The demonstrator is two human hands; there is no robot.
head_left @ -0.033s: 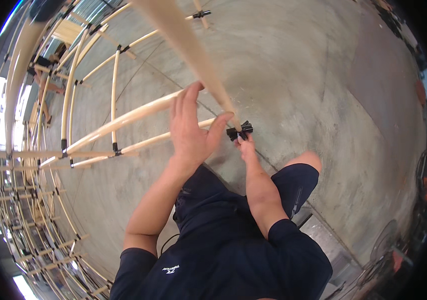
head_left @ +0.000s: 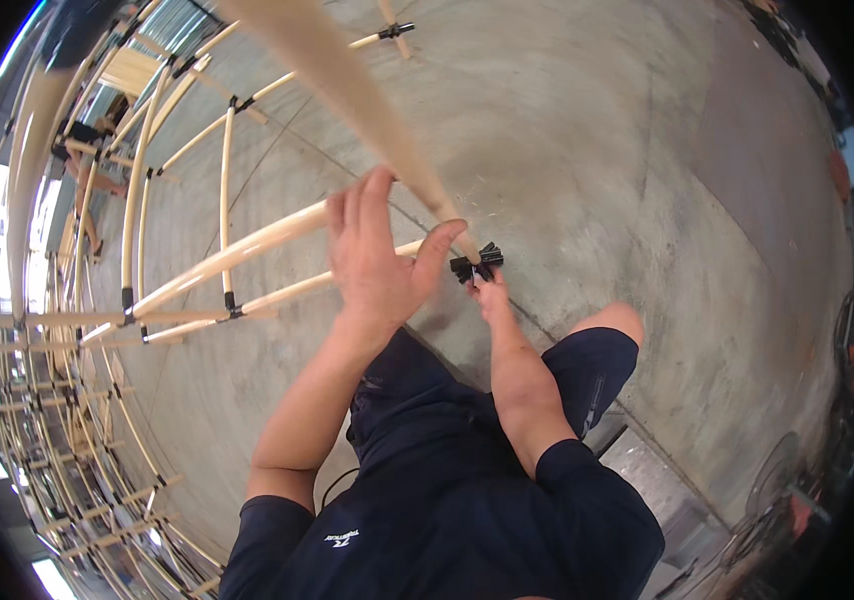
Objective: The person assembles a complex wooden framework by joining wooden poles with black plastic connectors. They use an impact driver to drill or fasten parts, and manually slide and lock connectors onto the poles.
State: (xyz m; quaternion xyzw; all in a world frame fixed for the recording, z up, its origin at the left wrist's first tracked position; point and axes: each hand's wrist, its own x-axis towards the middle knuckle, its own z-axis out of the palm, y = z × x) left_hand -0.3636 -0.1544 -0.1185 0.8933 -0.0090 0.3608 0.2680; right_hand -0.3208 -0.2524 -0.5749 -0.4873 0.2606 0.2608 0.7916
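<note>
A thick cream pole (head_left: 347, 90) rises toward the camera from a black pipe joint (head_left: 477, 262) low down in front of me. My left hand (head_left: 372, 260) rests beside it with its back to the camera. Its fingers are stretched out and the thumb stands well apart, its tip over the pole. Behind that palm runs the end of a cream rail (head_left: 247, 250); how they meet is hidden. Lower down, my right hand (head_left: 491, 292) is closed at the black joint, its fingertips partly covered. A second cream rail (head_left: 317, 283) runs below the first toward the pole.
More cream pipe framework with black joints (head_left: 230, 302) spreads across the left side. Another person (head_left: 92, 165) is at the far left among the pipes. Grey concrete floor (head_left: 587, 170) lies to the right, with a grey slab (head_left: 637, 470) near my right knee.
The pole and its rails have shifted slightly left, and my left hand has moved a little left with them. My right hand stays at the black joint.
</note>
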